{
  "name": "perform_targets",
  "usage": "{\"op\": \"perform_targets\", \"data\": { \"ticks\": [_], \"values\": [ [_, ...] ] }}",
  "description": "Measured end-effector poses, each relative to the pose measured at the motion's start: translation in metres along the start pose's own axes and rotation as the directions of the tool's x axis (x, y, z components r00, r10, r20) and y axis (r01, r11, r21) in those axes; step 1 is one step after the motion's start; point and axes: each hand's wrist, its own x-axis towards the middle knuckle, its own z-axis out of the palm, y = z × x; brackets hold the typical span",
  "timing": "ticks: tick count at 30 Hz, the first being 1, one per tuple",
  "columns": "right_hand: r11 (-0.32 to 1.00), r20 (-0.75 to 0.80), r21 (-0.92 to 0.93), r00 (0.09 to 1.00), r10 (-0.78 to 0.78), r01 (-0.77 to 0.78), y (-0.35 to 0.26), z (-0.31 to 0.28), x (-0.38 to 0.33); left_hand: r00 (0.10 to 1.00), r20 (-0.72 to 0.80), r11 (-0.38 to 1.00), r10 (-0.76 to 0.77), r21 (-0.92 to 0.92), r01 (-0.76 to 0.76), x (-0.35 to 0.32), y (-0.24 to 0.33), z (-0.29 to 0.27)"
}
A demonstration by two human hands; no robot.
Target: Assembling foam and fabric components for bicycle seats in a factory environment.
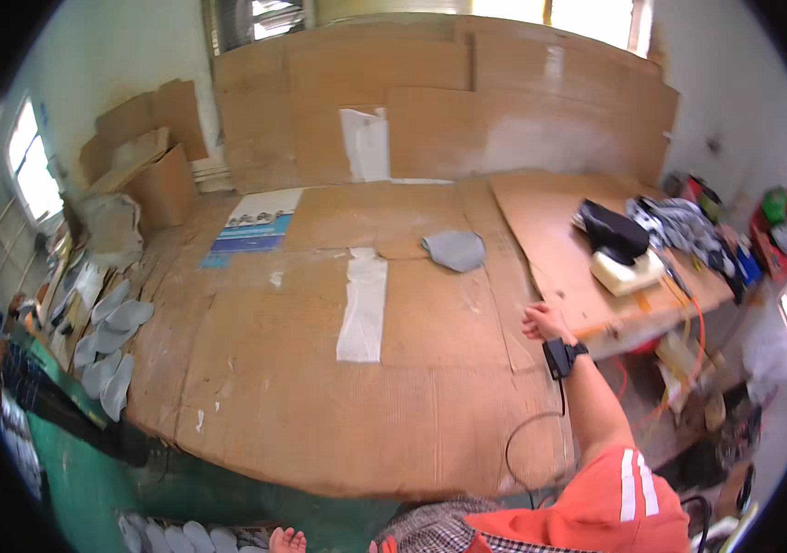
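Note:
My right hand (546,323) is over the right part of the cardboard-covered table (274,369), its fingers loosely curled in with nothing visible in them. A black device is strapped to that wrist, with a cable running down from it. Farther back, a grey rounded flat piece (455,251) lies on the cardboard, apart from the hand. Only part of my left hand (287,540) shows at the lower edge, palm up, fingers apart and holding nothing. Next to it, several grey rounded pieces (198,536) lie in a row.
More grey pieces (112,341) are heaped beyond the table's left edge, near a person's dark clothing (48,382). A blue-and-white sheet (251,226) and a cardboard box (161,187) are at the back left. On a raised board at right lie a black bundle (613,230) and a cream block (627,272).

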Motion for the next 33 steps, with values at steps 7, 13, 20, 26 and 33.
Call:
{"op": "perform_targets", "data": {
  "ticks": [7,13,20,26,33],
  "values": [
    [0.935,-0.081,0.341,0.994,-0.077,0.1,0.061,0.043,0.239,0.983,-0.183,0.94,0.006,0.335,0.057,-0.041,-0.068,0.097],
    [0.809,0.664,0.552,0.694,-0.277,-0.205,0.078,0.093,0.399,0.877,-0.475,0.902,0.076,0.408,0.143,-0.061,-0.089,0.103],
    [0.939,0.69,0.334,0.657,-0.304,0.084,0.053,0.228,0.371,0.811,-0.582,0.902,0.07,0.383,0.197,-0.098,-0.113,0.085],
    [0.84,0.581,0.235,0.622,-0.524,0.488,-0.002,0.303,0.26,0.88,-0.422,0.906,0.216,0.423,-0.02,-0.101,-0.11,0.063],
    [0.682,0.423,0.147,0.577,-0.698,0.717,0.0,0.402,0.074,0.832,-0.39,0.887,0.394,0.399,-0.233,-0.128,-0.092,-0.006]
  ]
}}
